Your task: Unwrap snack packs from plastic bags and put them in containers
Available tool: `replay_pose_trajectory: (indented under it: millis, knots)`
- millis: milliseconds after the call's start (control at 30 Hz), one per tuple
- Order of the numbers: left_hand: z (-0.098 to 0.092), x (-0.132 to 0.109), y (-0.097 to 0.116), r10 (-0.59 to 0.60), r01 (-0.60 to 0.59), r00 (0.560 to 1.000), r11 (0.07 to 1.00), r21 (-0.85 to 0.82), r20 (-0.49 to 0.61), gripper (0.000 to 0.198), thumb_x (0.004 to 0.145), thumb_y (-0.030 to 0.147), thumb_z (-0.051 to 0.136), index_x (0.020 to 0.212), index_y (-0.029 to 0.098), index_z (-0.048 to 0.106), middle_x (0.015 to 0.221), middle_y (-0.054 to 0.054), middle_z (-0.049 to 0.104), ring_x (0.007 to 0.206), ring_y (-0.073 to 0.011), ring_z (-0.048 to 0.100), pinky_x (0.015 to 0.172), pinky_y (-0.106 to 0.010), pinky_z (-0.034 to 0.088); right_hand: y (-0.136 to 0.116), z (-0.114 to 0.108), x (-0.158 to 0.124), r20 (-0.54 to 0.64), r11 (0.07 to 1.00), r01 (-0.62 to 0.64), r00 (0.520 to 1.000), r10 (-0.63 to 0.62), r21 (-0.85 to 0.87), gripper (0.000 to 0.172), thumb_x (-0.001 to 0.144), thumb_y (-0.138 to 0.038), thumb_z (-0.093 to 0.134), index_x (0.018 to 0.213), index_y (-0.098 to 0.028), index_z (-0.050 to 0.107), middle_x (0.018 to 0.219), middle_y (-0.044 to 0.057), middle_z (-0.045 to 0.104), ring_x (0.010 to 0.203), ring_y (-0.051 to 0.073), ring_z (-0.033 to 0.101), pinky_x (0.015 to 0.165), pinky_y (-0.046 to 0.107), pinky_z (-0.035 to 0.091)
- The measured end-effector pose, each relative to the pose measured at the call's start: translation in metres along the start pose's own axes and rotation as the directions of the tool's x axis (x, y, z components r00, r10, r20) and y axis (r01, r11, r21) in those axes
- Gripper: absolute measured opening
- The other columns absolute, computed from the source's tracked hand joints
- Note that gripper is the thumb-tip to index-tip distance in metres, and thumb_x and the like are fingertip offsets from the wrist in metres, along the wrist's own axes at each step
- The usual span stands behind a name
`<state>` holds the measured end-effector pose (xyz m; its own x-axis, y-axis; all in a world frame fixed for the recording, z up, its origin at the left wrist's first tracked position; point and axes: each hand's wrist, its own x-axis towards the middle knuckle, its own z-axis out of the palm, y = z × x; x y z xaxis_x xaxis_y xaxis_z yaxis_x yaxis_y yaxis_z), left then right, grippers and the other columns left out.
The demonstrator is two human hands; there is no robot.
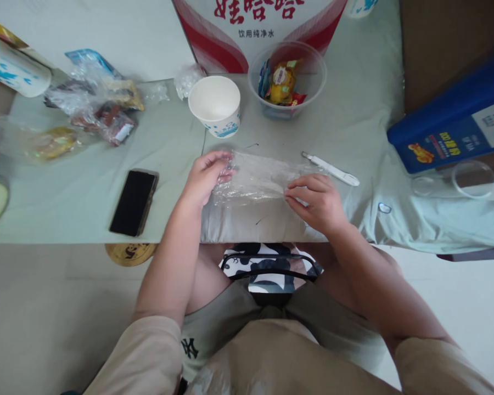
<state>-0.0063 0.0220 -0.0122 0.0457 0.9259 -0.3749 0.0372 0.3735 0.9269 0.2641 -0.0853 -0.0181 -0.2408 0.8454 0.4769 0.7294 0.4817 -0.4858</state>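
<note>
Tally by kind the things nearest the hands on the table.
Clear plastic bag, pinched by left hand and right hand: 1
Paper cup: 1
Snack bowl: 1
Phone: 1
White pen-like tool: 1
Total: 5

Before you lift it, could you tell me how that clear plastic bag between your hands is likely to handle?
The clear plastic bag looks thin and crinkled, so it is probably floppy and very light. Its glossy film may slip, though the left hand and right hand grip opposite ends.
</note>
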Motion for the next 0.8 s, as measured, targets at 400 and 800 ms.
replay_pose_trajectory:
  millis: [400,800]
  knots:
    - [0.0038,-0.0022,0.0039,0.023,-0.02,0.999,0.996,0.091,-0.024,0.018,0.092,0.024,0.067,0.108,0.026,0.077,0.113,-0.003,0.077,0.08,-0.0124,0.078,0.062,-0.019,0.058,-0.0005,0.0041,-0.0053,0.005,0.988,0.108,0.994,-0.108,-0.108,0.019,0.101,-0.024,0.067,0.087,-0.027,0.081,0.099,0.003,0.082,0.089,0.019,0.071,0.081,0.037,0.045]
    - [0.0034,0.0023,0.0022,0.039,-0.035,0.995,0.998,0.048,-0.09,0.014,0.091,0.028,0.074,0.104,0.022,0.074,0.105,-0.004,0.078,0.079,-0.0134,0.079,0.061,-0.019,0.06,-0.0048,0.0056,-0.0065,0.0,0.983,0.064,0.998,-0.065,-0.169,0.018,0.101,-0.026,0.066,0.091,-0.027,0.08,0.097,0.005,0.08,0.088,0.021,0.068,0.08,0.038,0.043]
